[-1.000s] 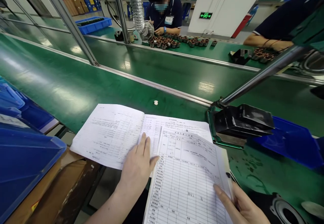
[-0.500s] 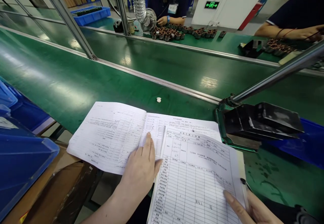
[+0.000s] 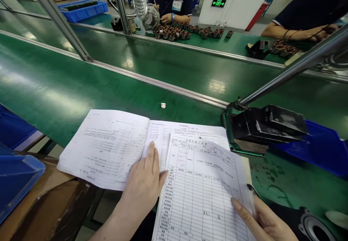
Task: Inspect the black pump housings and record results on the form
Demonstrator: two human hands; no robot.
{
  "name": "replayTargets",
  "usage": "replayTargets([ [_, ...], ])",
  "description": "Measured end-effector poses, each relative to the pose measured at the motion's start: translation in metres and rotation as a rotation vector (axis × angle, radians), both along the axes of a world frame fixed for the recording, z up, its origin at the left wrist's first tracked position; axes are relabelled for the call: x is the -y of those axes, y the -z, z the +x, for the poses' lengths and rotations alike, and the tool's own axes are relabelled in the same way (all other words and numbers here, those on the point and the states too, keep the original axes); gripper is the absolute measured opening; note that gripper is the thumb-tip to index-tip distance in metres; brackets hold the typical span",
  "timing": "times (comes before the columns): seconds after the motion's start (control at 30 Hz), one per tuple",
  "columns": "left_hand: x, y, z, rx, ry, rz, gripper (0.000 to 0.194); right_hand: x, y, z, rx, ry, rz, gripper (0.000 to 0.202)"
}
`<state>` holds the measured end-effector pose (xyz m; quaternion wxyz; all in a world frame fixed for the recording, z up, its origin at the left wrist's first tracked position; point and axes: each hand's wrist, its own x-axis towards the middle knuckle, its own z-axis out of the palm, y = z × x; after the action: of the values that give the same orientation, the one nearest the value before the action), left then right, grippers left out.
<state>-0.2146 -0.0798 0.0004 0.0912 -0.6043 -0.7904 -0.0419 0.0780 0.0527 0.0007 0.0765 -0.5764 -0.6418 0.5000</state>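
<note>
An open booklet of printed pages lies on the green bench. My left hand rests on its right-hand page, index finger stretched out onto the printed lines and thumb apart. Over part of that page, tilted towards me, is a pad of paper forms with a ruled table and a few handwritten marks. My right hand grips the pad's right edge, thumb on top and the other fingers mostly hidden. A black pen-like tip shows beside those fingers; the rest of it is hidden.
A small white object lies beyond the booklet. Black blocks sit on a stand with a metal pole to the right, before a blue bin. Blue crates stand lower left. Across the bench, two people handle copper-wound parts.
The whole view has shifted, so things appear further left, and a dark round metal part now shows at lower right. Both hands keep their places on the papers.
</note>
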Motion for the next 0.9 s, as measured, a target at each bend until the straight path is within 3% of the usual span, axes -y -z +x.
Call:
replayTargets([
  [0.2,-0.001,-0.003,-0.004,-0.006,0.051,-0.026,0.062,0.006,-0.015,-0.013,-0.100,-0.056,0.025,0.046],
  [0.33,0.001,-0.002,-0.007,-0.058,0.093,-0.073,0.072,0.008,-0.014,-0.013,-0.123,-0.054,0.023,0.042],
  [0.63,0.002,-0.001,-0.006,-0.104,0.087,-0.126,0.076,0.009,-0.022,-0.017,-0.128,-0.049,0.024,0.038],
  [0.9,0.002,-0.002,-0.007,-0.087,0.098,-0.121,0.072,0.006,-0.018,-0.014,-0.127,-0.059,-0.003,0.041],
])
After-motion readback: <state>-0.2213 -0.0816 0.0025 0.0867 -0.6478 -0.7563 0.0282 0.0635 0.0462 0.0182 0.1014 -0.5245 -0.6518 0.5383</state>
